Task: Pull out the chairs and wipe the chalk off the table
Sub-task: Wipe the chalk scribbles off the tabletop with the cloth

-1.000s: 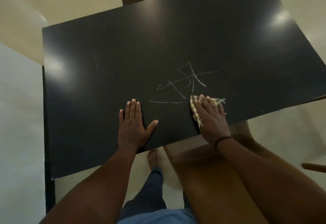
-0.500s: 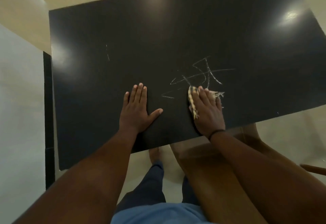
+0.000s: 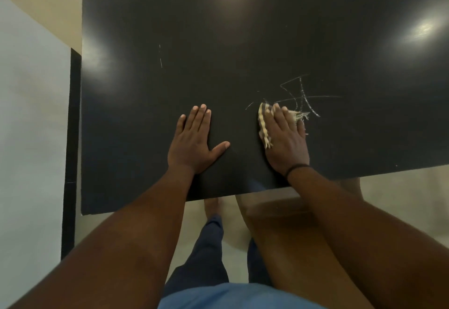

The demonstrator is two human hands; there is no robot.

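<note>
Cloth pinned flat under the right hand, fingers straight and pressing rather than curled round it; striped edge showing along the thumb side, frayed fringe poking out past the fingertips. Left hand spread flat on the dark table, thumb out, holding nothing, just bracing.

Chalk scribble lying just beyond and slightly to the right of the cloth's leading edge, nearest strokes touching the fringe. Long horizontal stroke running away to the right, crossed by steeper lines above it. A short stub of line left of the cloth, near its top corner. Faint separate chalk tick well apart, farther up the table, above and left of the left hand.

Judged step: wiping under way, most of the scribble not yet rubbed off. Coming stroke likely forward and rightward, along that long horizontal line; right hand clearly nearer to it. Isolated tick closer to the left hand, but cloth on the other side, so a reach across probably needed later.

Brown chair visible below the table's near edge, under the right forearm.
</note>
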